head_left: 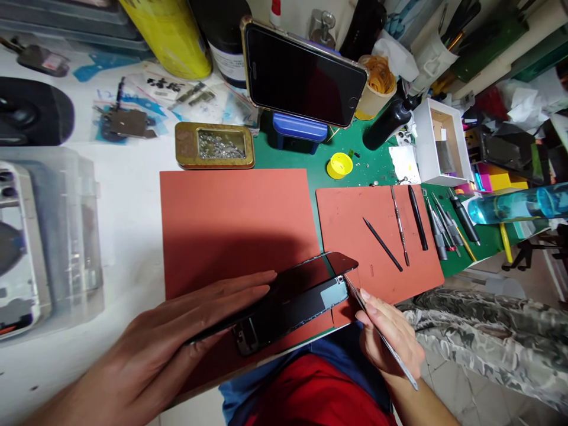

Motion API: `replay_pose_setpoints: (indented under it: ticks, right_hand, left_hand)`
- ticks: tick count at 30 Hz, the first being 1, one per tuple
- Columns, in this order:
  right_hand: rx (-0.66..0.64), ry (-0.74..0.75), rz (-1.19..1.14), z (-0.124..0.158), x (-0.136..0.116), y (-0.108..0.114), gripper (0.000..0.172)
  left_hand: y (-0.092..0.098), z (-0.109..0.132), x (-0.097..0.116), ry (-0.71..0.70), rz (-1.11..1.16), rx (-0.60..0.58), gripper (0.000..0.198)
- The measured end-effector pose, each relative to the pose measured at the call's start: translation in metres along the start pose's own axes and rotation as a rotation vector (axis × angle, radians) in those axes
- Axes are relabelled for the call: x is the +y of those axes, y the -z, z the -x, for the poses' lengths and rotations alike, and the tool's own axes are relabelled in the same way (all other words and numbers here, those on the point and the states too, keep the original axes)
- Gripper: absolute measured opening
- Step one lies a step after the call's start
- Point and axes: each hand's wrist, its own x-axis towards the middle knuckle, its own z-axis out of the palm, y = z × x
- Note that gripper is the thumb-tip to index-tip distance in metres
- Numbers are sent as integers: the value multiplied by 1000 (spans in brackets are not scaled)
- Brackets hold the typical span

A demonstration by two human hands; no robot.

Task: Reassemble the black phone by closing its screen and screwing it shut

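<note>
A dark smartphone [293, 299] lies on the large red mat [231, 219] near the table's front edge, its screen panel lifted open at the right end. My left hand [177, 337] rests flat on the phone's left part, fingers stretched out. My right hand [388, 334] is closed on thin metal tweezers [377, 331], whose tip touches the phone's right end at the opened gap.
A smaller red mat [377, 242] holds a black spudger [382, 244], a metal pry tool and a black pen. More screwdrivers [444, 228] lie beside it. Behind stand a propped phone [304, 74], a screw tin [215, 145], a yellow cap [339, 165] and a white box [441, 142].
</note>
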Motion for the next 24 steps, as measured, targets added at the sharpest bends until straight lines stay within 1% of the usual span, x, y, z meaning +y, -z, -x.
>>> replay_pose_setpoints:
  ticks: [6,13,19,24]
  right_hand:
    - [-8,-3,-7,-3,-1,0,27]
    - [-7,-9,-15,-2,0,-1,35]
    - [-3,-12,-20,3,-1,0,41]
    - [37,-28,5,-2,-2,9,47]
  left_hand:
    - [-1,2,-1,2,10,-11,68]
    - [-5,4,11,118,32,34,64]
    - [-6,3,14,128,24,30,63]
    - [-7,3,12,128,39,40,62]
